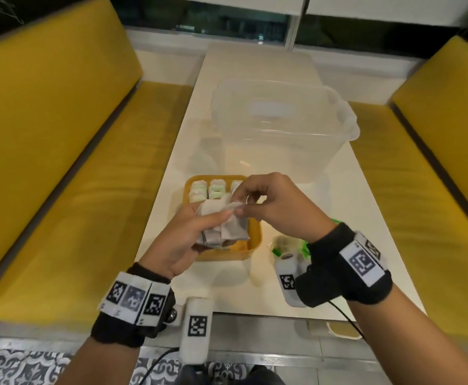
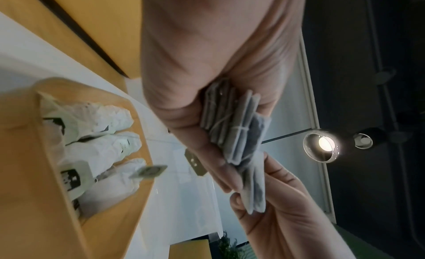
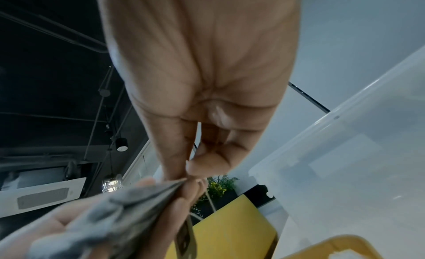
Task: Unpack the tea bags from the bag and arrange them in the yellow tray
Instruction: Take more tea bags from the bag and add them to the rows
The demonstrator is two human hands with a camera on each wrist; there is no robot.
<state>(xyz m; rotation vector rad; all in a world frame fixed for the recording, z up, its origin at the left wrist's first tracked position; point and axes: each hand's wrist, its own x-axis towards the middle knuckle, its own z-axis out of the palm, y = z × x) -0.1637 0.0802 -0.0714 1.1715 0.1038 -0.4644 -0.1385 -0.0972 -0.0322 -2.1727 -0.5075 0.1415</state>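
Together, both hands — left (image 1: pixel 184 240), right (image 1: pixel 278 207) — pinch grey, string-tied tea bags (image 1: pixel 221 227).

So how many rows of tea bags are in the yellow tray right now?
3 rows at the far end of the yellow tray: left, middle, right, this one partly hidden by the hands. More may be hidden.

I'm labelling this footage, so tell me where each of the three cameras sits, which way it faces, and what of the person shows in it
Head: worn on the head, looking forward and down at the yellow tray on the table; both forearms show.
Left wrist: looks along the left hand at the stack of tea bags it grips, ceiling lamp behind.
Right wrist: looks along the right hand, which pinches one tea bag, beside the clear tub.
Shared: all three views show both hands, the tea bags and the tray.
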